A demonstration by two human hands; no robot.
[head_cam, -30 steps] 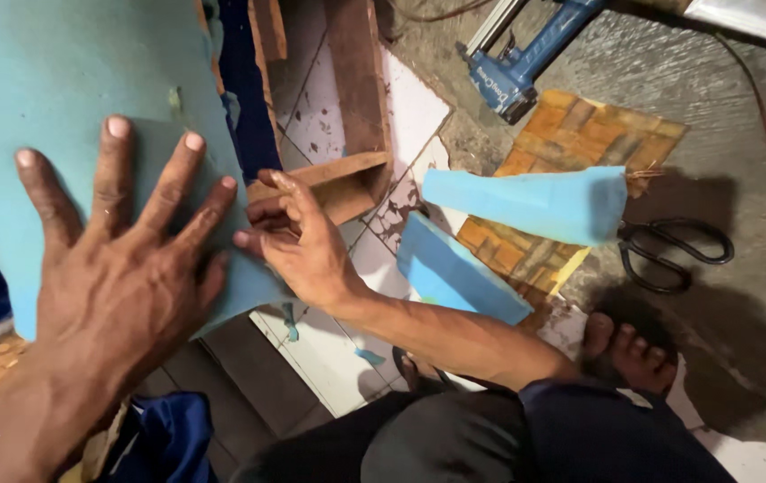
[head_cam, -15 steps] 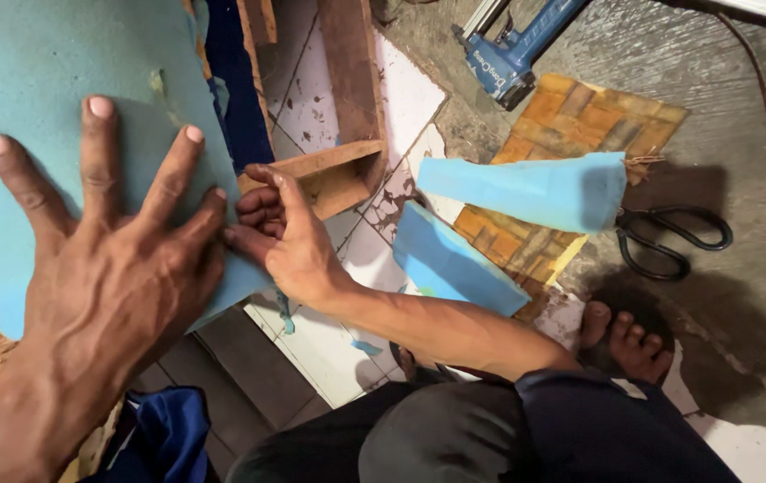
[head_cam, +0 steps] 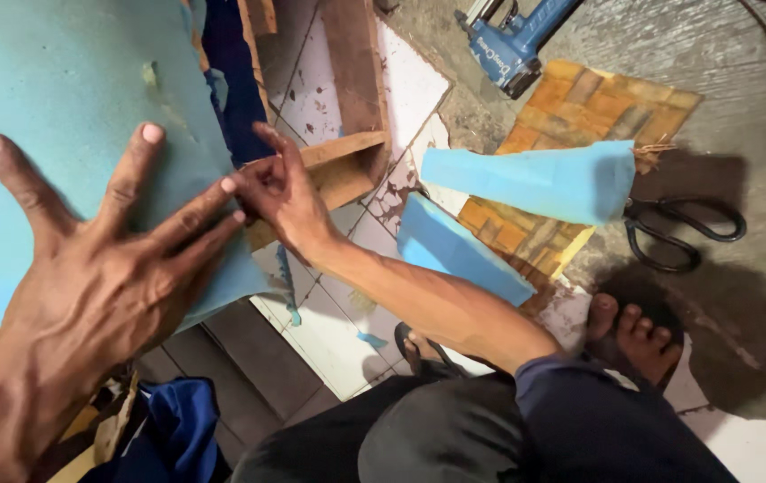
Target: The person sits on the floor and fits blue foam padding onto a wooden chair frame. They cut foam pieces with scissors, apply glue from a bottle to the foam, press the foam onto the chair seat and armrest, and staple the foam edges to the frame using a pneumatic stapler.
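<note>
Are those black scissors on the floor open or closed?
Closed, it seems: the scissors lie flat with both loop handles side by side; blades are hidden.

Bare concrete floor [head_cam: 741,116] lies open at right; scissors [head_cam: 683,231], foam offcuts [head_cam: 526,182] and a blue stapler [head_cam: 513,40] crowd the middle ground.
</note>
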